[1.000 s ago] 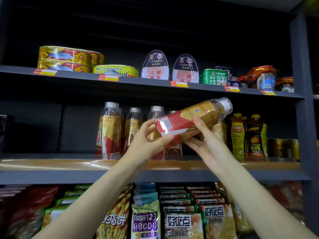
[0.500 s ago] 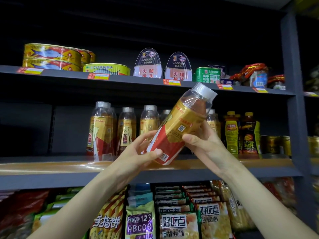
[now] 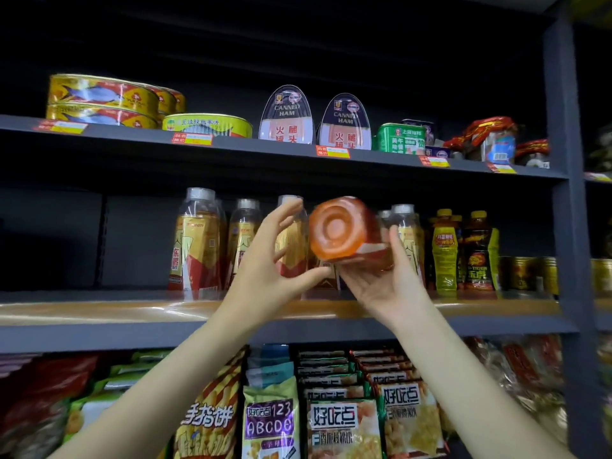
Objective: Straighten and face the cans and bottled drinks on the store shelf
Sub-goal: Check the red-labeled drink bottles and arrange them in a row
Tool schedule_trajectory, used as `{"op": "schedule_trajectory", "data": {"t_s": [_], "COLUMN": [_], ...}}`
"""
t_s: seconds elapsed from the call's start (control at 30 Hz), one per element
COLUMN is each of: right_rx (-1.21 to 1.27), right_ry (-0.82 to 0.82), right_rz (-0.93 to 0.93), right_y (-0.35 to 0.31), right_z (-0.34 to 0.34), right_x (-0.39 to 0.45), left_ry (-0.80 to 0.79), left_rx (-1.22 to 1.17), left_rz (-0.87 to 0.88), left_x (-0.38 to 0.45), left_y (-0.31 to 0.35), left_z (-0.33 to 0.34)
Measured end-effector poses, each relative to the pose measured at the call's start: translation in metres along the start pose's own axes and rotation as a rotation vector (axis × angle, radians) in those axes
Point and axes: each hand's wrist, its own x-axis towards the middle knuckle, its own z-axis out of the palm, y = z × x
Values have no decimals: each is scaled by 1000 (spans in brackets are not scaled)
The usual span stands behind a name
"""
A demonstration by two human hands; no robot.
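A tea bottle (image 3: 341, 228) with a red and gold label lies tipped away from me, its orange base facing the camera, above the middle shelf (image 3: 99, 313). My right hand (image 3: 385, 286) holds it from below and from the right. My left hand (image 3: 271, 263) is just left of the base with fingers spread; its thumb tip reaches the bottle's lower edge. Upright bottles of the same drink (image 3: 197, 243) stand in a row behind, one partly hidden by my hands. Yellow and dark energy drink bottles (image 3: 463, 253) stand to the right.
Fish cans (image 3: 102, 99), canned ham (image 3: 286, 115) and a green tin (image 3: 400, 137) line the top shelf. Gold cans (image 3: 526, 273) sit at the middle shelf's far right. Snack bags (image 3: 341, 425) fill the shelf below. A grey upright post (image 3: 566, 193) bounds the right side.
The bottle swung from lying sideways, through a cap-up tilt, to pointing its base at me. My left hand has come off its lower end and spread open.
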Motion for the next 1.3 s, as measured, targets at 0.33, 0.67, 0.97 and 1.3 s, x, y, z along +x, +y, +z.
{"op": "schedule_trajectory", "data": {"t_s": [0.33, 0.67, 0.97, 1.3], "right_rx": [-407, -780, -1344, -912], "right_ry": [-45, -164, -78, -171], "right_rz": [-355, -463, -991, -844], "right_y": [-27, -25, -26, -35], "right_z": [-10, -2, -16, -24], "right_x": [-5, -7, -2, 4], "left_ry": [-202, -19, -99, -259], "left_rx": [-229, 178, 434, 116], "left_rz": [-274, -31, 171, 6], "left_x": [6, 9, 15, 17], "left_y": [0, -19, -46, -32], "left_z": [1, 35, 27, 45]}}
